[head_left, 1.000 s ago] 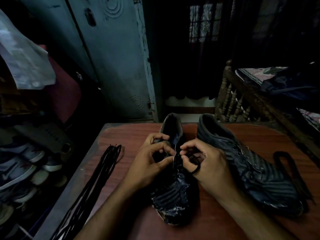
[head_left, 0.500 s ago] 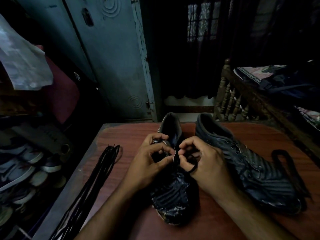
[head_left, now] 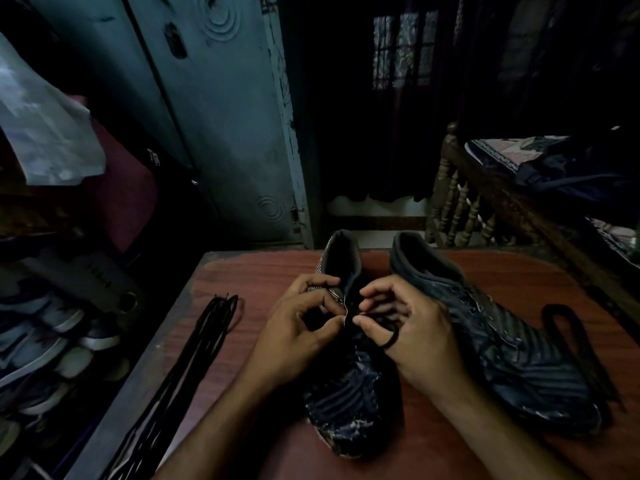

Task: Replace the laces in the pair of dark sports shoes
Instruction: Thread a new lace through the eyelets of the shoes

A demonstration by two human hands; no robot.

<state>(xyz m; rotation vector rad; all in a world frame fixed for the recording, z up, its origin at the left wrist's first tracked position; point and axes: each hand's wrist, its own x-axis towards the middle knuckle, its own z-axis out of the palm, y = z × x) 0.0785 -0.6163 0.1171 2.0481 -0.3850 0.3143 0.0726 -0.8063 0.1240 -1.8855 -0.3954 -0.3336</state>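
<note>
Two dark striped sports shoes stand on a reddish wooden table (head_left: 263, 278), toes toward me. Over the near shoe (head_left: 346, 403) both hands work at the lacing area. My left hand (head_left: 298, 330) pinches the left eyelet flap between thumb and fingers. My right hand (head_left: 405, 327) pinches a black lace (head_left: 389, 341) at the shoe's tongue, and a loop of it shows under the thumb. The second shoe (head_left: 502, 337) lies to the right, untouched. A bundle of long black laces (head_left: 194, 358) lies along the table's left edge. Another black lace (head_left: 571, 334) lies looped at the far right.
A shelf with several other shoes (head_left: 45, 341) is at the left below the table. A grey-blue metal cupboard (head_left: 207, 116) stands behind. A wooden bed rail (head_left: 485, 199) with bedding runs along the right. The room is dim.
My hands stay at the same spot on the near shoe. The fingers shifted slightly on the lace and flap. The camera view moved a little.
</note>
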